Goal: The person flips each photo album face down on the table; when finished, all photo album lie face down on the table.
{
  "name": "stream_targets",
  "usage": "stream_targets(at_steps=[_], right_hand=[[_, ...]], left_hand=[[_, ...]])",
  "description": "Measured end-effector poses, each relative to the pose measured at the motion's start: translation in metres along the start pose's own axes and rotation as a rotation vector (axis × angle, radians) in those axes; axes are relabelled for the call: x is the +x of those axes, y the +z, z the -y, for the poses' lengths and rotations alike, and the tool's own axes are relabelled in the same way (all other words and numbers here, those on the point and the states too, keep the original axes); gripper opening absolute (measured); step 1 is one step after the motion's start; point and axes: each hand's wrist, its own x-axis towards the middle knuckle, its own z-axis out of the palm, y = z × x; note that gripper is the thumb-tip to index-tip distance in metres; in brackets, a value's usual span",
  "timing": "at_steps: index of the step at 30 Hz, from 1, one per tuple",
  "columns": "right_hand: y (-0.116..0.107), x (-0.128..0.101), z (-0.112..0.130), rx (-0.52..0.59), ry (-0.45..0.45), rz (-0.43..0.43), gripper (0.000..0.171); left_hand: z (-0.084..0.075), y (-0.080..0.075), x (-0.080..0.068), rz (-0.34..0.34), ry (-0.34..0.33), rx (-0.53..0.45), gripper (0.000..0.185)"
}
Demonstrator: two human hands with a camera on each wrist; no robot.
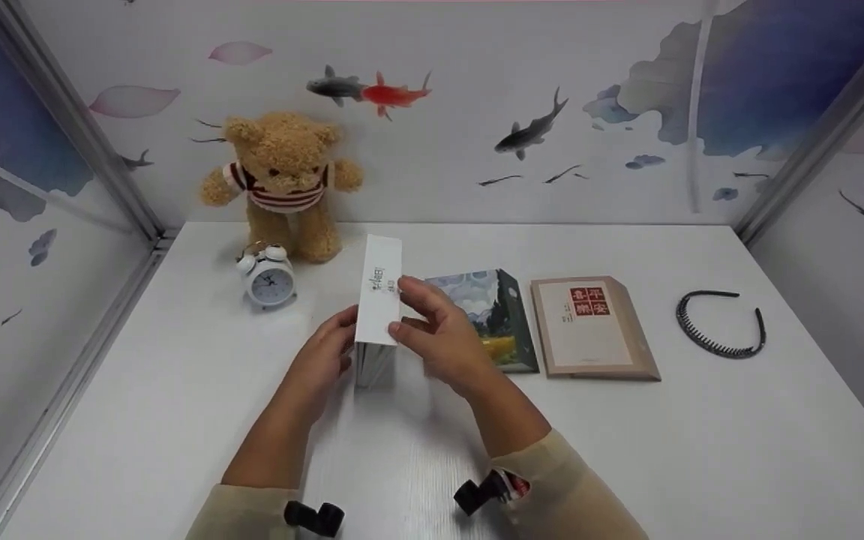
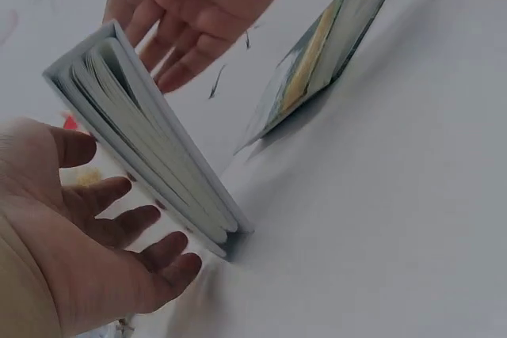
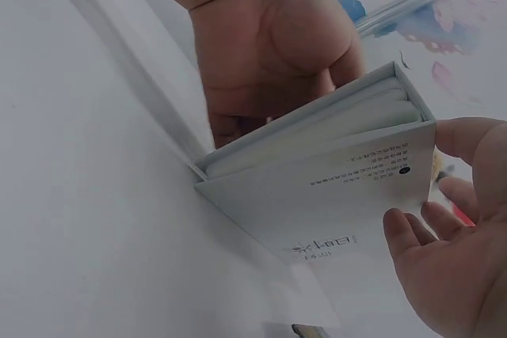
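A white hardcover book (image 1: 379, 315) stands on the table with its spine up and its page edges towards me. My left hand (image 1: 319, 364) lies along its left cover; in the left wrist view the left hand's fingers (image 2: 131, 223) are spread and loosely bent beside that cover. On the other side is my right hand (image 1: 443, 337), thumb and forefinger apart at the spine's right edge. The right wrist view shows the right hand's fingertips (image 3: 400, 231) against the printed cover, the thumb near the upper corner. Pages sit slightly fanned between the covers.
Right of the book lie a book with a painted landscape cover (image 1: 488, 307) and a beige book with a red block (image 1: 589, 326). Farther right is a black toothed headband (image 1: 721, 349). A white alarm clock (image 1: 271, 285) and a teddy bear (image 1: 286, 180) stand at the back left.
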Motion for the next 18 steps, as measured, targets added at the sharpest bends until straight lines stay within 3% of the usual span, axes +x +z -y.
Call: stream_targets(at_steps=[2, 6, 18], right_hand=[[-0.003, 0.001, 0.001, -0.022, -0.008, -0.006, 0.067], [-0.008, 0.001, 0.001, -0.062, 0.025, -0.019, 0.067], [-0.008, 0.0, -0.007, -0.15, 0.136, 0.0, 0.068]], left_hand=[[0.003, -0.001, 0.001, 0.004, -0.033, 0.023, 0.055], [0.006, -0.002, 0.001, -0.006, -0.026, 0.026, 0.058], [0.008, -0.014, 0.004, -0.137, -0.045, -0.06, 0.058]])
